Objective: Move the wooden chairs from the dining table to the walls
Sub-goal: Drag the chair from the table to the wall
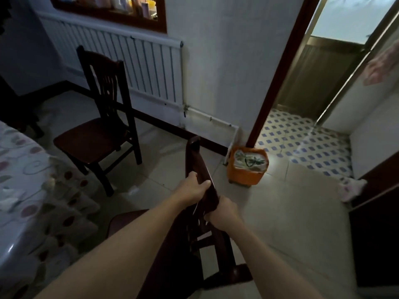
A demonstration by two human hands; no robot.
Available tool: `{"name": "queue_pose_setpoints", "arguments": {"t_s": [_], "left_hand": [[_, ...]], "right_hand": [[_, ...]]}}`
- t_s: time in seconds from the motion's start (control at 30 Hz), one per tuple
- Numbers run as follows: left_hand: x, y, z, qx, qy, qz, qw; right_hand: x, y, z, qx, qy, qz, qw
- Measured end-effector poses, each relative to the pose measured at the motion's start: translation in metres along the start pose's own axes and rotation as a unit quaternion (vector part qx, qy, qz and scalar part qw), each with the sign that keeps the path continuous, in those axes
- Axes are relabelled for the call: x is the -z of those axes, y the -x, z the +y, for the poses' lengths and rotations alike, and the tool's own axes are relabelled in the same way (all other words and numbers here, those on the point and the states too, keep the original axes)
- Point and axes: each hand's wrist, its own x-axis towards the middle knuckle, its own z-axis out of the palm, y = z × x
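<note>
My grip is two-handed on the top rail of the near chair: my left hand is clenched over the rail from the left side, and my right hand is wrapped around it just below, so both hands grasp the chair's back close together. The chair stands right in front of me with its seat toward the table on my left, whose patterned cloth hangs close beside it. With both hands this near each other on one end of the rail, I judge the chair will want to twist as it moves, so I would spread my hold or keep the lift low and steady, and swing the legs clear of the cloth first. Ahead on the tiled floor an orange bin sits at the foot of the door frame, right where a straight push would go; I would steer left of it. Further off, a second wooden chair stands near the radiator wall, facing the table. The bare stretch of wall between that chair and the bin looks like the place to aim, back to the skirting.
</note>
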Motion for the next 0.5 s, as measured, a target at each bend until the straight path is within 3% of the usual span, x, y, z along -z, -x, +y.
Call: {"name": "queue_pose_setpoints", "arguments": {"t_s": [0.23,0.5], "left_hand": [[-0.011,-0.05,0.005,0.105,0.092,-0.025,0.99],[0.031,-0.071,-0.007,0.118,0.185,-0.007,0.976]], "right_hand": [[-0.005,-0.013,-0.004,-0.021,-0.049,-0.001,0.999],[-0.012,-0.021,-0.044,0.014,-0.015,-0.011,1.0]]}}
